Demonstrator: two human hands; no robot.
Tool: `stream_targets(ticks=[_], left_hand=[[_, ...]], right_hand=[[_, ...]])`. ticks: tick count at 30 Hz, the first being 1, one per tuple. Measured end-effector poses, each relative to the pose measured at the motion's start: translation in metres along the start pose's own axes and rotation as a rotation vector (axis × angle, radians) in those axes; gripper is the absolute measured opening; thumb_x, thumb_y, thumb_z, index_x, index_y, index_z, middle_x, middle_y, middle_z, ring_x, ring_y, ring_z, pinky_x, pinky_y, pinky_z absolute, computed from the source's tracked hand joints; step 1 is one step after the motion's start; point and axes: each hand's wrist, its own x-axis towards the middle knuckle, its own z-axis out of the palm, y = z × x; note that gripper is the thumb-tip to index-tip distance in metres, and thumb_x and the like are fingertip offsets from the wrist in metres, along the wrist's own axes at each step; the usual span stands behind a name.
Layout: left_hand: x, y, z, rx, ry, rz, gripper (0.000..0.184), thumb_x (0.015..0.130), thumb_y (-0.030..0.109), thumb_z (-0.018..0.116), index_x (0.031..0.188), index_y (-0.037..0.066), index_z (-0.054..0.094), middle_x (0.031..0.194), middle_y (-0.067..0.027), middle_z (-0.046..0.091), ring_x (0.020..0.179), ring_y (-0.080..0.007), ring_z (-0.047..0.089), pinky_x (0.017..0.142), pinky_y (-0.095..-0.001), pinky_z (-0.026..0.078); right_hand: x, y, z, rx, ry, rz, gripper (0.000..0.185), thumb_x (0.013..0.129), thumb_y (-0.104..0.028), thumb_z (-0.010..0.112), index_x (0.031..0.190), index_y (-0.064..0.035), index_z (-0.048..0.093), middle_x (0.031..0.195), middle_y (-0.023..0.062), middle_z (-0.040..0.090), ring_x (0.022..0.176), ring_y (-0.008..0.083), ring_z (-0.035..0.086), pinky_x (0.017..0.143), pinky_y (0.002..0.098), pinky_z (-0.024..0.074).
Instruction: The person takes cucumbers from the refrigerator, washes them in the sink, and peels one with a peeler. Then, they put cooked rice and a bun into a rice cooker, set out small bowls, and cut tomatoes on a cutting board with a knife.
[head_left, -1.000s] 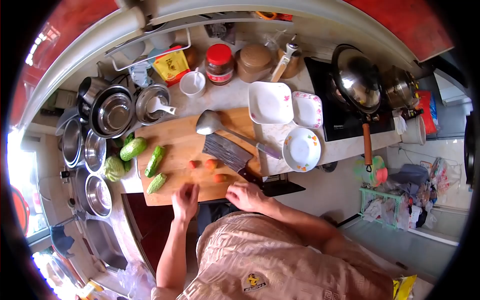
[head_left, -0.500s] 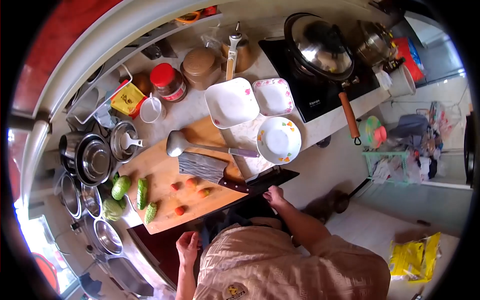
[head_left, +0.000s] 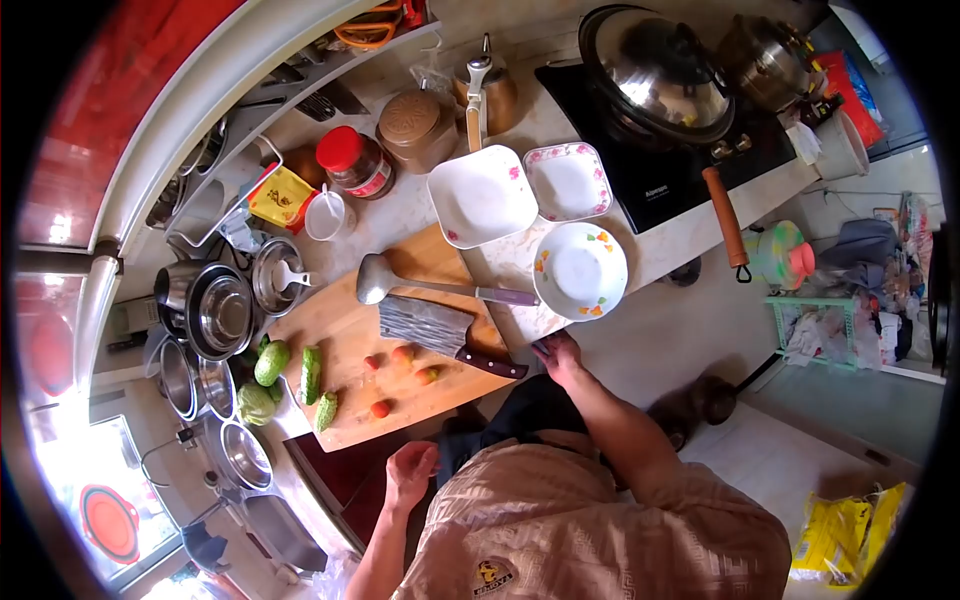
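My right hand is at the counter's front edge, fingers stretched out, just right of the cleaver's handle and below the floral round plate. Held low before my body, my left hand is empty, its fingers loosely bent and apart. A cleaver lies on the wooden cutting board, its dark handle towards my right hand. Behind it a ladle rests across the board. Several small red pieces, perhaps tomato, and green cucumber-like pieces lie on the board.
Two square white dishes, one plain-edged dish and one pink-flowered dish, stand behind the board. A lidded wok sits on the black stove, its handle jutting forward. Steel bowls crowd the left. A red-lidded jar stands behind.
The dark, drawer-like panel jutting from the counter front has gone in, and my right hand has gone from a closed grip there to outstretched fingers. My left hand's fingers have loosened.
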Motion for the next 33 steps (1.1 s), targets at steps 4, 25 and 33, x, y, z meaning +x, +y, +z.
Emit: stream_targets(ticks=[4,25,33], left_hand=[[-0.002,0.003,0.011,0.012,0.015,0.012,0.021,0.090,0.016,0.060,0.098,-0.002,0.063,0.081,-0.0068,0.066,0.069,-0.0108,0.063,0.063,-0.0239,0.053],[0.018,0.094,0.063,0.122,-0.142,0.316,0.021,0.089,0.004,0.058,0.109,-0.004,0.059,0.090,-0.0053,0.065,0.079,-0.0084,0.057,0.072,-0.0205,0.046],[0.020,0.166,0.146,0.511,-0.602,0.872,0.034,0.080,0.008,0.065,0.113,0.002,0.060,0.119,-0.0188,0.060,0.113,-0.0311,0.056,0.099,-0.0423,0.040]], right_hand=[[0.008,-0.014,0.015,-0.079,-0.062,0.008,0.030,0.096,-0.024,0.042,0.124,-0.0155,0.047,0.123,0.0019,0.055,0.116,0.0191,0.051,0.093,0.0485,0.0436],[-0.056,-0.042,-0.014,-0.652,-0.335,0.215,0.032,0.091,-0.032,0.044,0.087,-0.0058,0.062,0.077,0.0051,0.065,0.060,0.0148,0.062,0.051,0.0294,0.0490],[-0.201,-0.059,0.041,0.114,-0.524,0.231,0.041,0.095,-0.044,0.045,0.100,-0.0059,0.060,0.087,0.0064,0.065,0.076,0.0157,0.062,0.065,0.0267,0.0485]])
